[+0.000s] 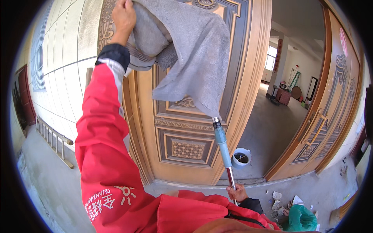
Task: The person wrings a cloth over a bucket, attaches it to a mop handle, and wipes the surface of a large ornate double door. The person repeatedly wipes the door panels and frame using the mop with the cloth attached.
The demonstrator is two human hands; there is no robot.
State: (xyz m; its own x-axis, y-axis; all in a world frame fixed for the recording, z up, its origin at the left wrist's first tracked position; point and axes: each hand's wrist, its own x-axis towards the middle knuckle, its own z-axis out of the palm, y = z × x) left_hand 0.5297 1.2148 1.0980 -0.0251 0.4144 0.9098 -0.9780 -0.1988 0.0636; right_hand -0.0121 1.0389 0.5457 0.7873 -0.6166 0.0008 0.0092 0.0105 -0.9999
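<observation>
My left hand (pixel 123 17), raised at the upper left, grips a corner of a grey towel-like cloth (pixel 198 58). The cloth hangs in loose folds in front of a brown, carved, panelled door (pixel 186 148). Its lower tip meets the top end of a telescopic pole (pixel 223 148) with a light blue sleeve and metal tubes; whatever is at that end is hidden behind the cloth. Low on the right, my right hand (pixel 237 192) is closed around the pole's lower metal tube.
A white bucket (pixel 242 158) with dark liquid stands by the doorway. Another carved door leaf (pixel 320 128) with a long handle is at the right. A green plastic bag (pixel 301 218) and scraps lie at lower right. A wooden ladder (pixel 55 139) lies along the tiled wall at left.
</observation>
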